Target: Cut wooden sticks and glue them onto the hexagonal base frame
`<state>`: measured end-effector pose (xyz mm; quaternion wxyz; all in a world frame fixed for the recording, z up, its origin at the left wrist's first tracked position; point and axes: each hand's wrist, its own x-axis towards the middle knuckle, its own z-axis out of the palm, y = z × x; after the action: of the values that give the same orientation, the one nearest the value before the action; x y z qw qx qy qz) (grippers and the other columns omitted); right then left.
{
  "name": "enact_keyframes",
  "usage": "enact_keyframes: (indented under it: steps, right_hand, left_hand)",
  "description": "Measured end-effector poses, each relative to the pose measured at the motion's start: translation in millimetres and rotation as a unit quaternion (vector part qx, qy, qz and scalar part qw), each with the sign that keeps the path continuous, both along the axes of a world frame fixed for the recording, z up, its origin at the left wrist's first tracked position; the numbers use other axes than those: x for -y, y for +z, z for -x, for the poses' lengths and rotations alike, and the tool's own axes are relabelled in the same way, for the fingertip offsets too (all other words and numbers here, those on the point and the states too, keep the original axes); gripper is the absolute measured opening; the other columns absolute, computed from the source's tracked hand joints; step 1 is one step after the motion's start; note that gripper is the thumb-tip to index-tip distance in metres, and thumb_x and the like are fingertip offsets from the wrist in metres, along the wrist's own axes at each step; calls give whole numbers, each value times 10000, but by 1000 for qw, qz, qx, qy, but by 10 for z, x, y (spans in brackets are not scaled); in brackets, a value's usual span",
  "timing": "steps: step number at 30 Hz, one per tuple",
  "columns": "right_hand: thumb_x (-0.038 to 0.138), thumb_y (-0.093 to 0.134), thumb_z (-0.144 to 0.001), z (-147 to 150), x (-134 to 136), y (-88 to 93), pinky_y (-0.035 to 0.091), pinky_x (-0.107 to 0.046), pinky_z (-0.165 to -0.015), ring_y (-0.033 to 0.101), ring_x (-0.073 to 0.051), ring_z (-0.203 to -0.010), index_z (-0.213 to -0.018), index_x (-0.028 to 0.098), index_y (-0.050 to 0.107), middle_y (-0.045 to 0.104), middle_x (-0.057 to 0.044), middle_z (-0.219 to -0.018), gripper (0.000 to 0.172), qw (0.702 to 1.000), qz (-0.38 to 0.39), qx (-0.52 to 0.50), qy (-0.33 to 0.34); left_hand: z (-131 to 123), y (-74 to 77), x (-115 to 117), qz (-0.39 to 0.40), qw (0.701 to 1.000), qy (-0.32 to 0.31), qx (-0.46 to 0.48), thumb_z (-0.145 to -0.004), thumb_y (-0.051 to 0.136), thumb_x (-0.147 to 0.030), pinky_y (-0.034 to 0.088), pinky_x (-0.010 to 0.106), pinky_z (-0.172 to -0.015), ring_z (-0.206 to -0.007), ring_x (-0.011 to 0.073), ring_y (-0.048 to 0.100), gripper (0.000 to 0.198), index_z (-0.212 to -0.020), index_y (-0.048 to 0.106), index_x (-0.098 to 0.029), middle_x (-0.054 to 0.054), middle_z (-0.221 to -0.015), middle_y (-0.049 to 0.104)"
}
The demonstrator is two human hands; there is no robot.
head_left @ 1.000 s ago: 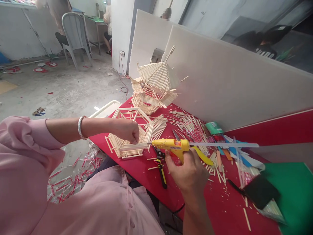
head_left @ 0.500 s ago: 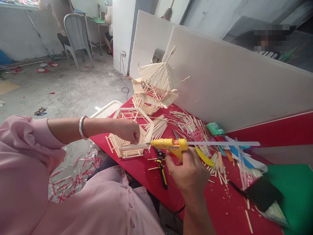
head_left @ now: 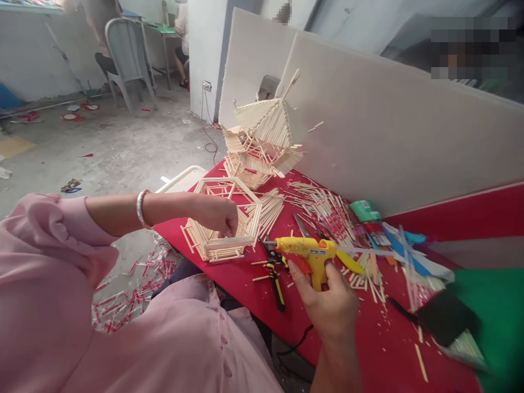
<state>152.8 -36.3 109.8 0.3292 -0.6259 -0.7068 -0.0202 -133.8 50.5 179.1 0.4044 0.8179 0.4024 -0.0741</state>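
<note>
My right hand (head_left: 327, 305) grips a yellow hot glue gun (head_left: 307, 248) by its handle. A glue stick (head_left: 364, 250) sticks out of its back, and its nozzle points left, a little apart from the stick frame. My left hand (head_left: 219, 214) is closed, fingers bent down onto the near rail of a six-sided frame of thin wooden sticks (head_left: 233, 240); the fingertips are partly hidden. Pliers with black and yellow handles (head_left: 276, 284) lie between the frame and my right hand. Behind the frame stands a roofed stick model (head_left: 266, 123).
Loose sticks (head_left: 323, 204) and a green roll (head_left: 364, 210) lie on the red table (head_left: 295, 327). White boards (head_left: 368, 120) stand along its far side. A black object (head_left: 446, 322) sits at right. Red-and-clear scraps (head_left: 123, 305) litter the floor. A person (head_left: 100, 27) is near the grey chair (head_left: 129, 54).
My right hand has drawn the glue gun right and slightly down, so its nozzle has left the frame's near rail. My left hand stays at the frame. The view has shifted slightly.
</note>
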Motion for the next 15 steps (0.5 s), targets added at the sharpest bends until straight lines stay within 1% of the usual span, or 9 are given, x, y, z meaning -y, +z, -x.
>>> enact_keyframes:
  steps: [4, 6, 8, 10, 13, 15]
  right_hand:
    - [653, 622, -764, -212, 261, -146, 343, -265, -487, 472, -150, -483, -727, 217, 549, 548, 10, -549, 443, 991, 96, -33, -82]
    - [650, 601, -774, -309, 405, -238, 352, -261, -491, 481, -150, -501, -710, 219, 530, 544, 12, -567, 441, 986, 133, -30, -99]
    - [624, 580, -794, -381, 514, -349, 372, -260, -508, 499, -151, -531, -674, 222, 502, 545, 8, -600, 427, 983, 158, -23, -87]
    - [583, 556, -822, -424, 554, -471, 387, -260, -522, 517, -153, -557, -664, 220, 502, 554, 0, -633, 399, 982, 178, -12, -59]
    - [542, 502, -862, -438, 481, -631, 401, -263, -534, 548, -162, -585, -717, 202, 558, 582, -18, -670, 374, 980, 196, 18, -21]
    - [540, 482, -872, -429, 396, -684, 409, -271, -549, 577, -180, -625, -758, 185, 599, 605, -40, -699, 390, 980, 195, 34, -5]
  left_hand:
    - [27, -16, 6, -16, 1000, -11, 4, -778, 564, -94, 408, 168, -620, -710, 99, 627, 222, -840, 767, -157, 13, -789, 755]
    - [55, -35, -10, -24, 999, -23, 14, -765, 555, -92, 393, 167, -600, -690, 95, 609, 220, -812, 761, -151, 4, -768, 744]
    - [76, -47, -27, -29, 999, -31, 20, -750, 544, -88, 372, 170, -579, -661, 89, 584, 220, -774, 754, -149, -4, -737, 728]
    - [81, -47, -38, -31, 999, -34, 19, -745, 545, -107, 348, 179, -555, -621, 85, 552, 203, -732, 743, -149, -11, -688, 702]
    - [66, -33, -38, -31, 999, -29, 18, -746, 567, -158, 335, 189, -542, -592, 86, 527, 171, -706, 733, -149, -13, -642, 671]
    - [54, -23, -35, -27, 999, -22, 17, -744, 583, -170, 350, 186, -557, -613, 89, 548, 157, -726, 737, -153, -10, -667, 688]
